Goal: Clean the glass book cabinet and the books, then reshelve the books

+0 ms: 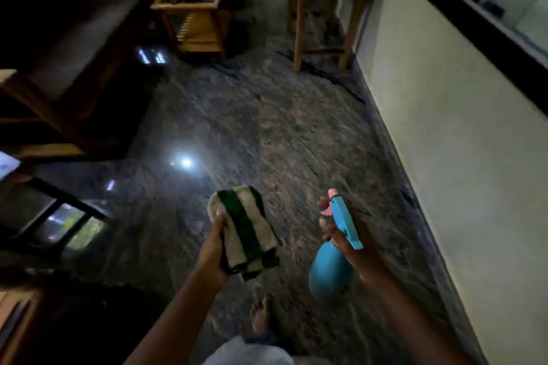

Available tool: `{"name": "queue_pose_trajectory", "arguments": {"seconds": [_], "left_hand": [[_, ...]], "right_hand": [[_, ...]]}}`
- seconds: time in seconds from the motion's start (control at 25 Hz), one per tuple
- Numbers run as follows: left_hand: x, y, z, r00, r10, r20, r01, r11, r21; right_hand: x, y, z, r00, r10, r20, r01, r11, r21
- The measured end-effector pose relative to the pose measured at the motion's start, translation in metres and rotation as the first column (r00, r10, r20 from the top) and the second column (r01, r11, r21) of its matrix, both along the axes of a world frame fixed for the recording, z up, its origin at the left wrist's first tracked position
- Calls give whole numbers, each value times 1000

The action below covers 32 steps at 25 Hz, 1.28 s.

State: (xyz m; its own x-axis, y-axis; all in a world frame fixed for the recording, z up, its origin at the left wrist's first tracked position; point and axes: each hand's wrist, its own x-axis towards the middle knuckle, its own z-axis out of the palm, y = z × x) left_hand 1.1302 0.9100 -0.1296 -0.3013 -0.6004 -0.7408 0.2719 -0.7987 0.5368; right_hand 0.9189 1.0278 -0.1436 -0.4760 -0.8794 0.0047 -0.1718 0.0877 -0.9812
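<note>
Glossy stone floor [252, 133], soft striped terry cloth [243, 231], smooth blue plastic spray btl [332, 270], varnished wood side table [195, 9].

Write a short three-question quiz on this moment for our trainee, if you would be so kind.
1. True or false: the left hand grips a folded green-and-white striped cloth.
2. What does the right hand hold? A) a book B) a blue spray bottle C) a brush
3. Fill in: the spray bottle's trigger and nozzle tip are ___ in colour.

Key: 1 true; 2 B; 3 pink.
</note>
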Motion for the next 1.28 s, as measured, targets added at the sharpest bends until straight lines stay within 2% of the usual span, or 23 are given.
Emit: {"name": "queue_pose_trajectory", "arguments": {"seconds": [0.12,0.2,0.36,0.48,0.64,0.92,1.0,1.12,1.28], "left_hand": [[-6,-70,3,988,-118,99,131,982,-134],[-25,-108,8,988,-114,107,130,979,-157],[-83,-185,16,987,34,-156,-44,997,-61],[-128,-247,22,968,10,-250,-33,996,-87],[-171,-322,34,966,5,-259,-41,990,-134],[-191,-455,21,940,276,-202,-311,935,-169],[-203,-488,21,948,235,-216,-273,947,-166],[-235,-545,17,975,103,-199,-127,985,-114],[-259,-630,13,958,138,-253,-146,989,-11]], "right_hand": [[-5,-79,17,994,30,-107,-29,1000,8],[-9,-128,29,971,65,-228,-70,997,-13],[-24,-239,38,920,163,-356,-182,983,-19],[-45,-320,39,917,200,-344,-217,976,-10],[-84,-414,40,904,201,-378,-232,972,-37],[-151,-549,35,869,232,-438,-264,964,-14],[-162,-587,33,851,280,-445,-315,949,-6],[-163,-643,28,772,438,-461,-467,883,57],[-178,-708,38,848,418,-325,-428,903,43]]}}
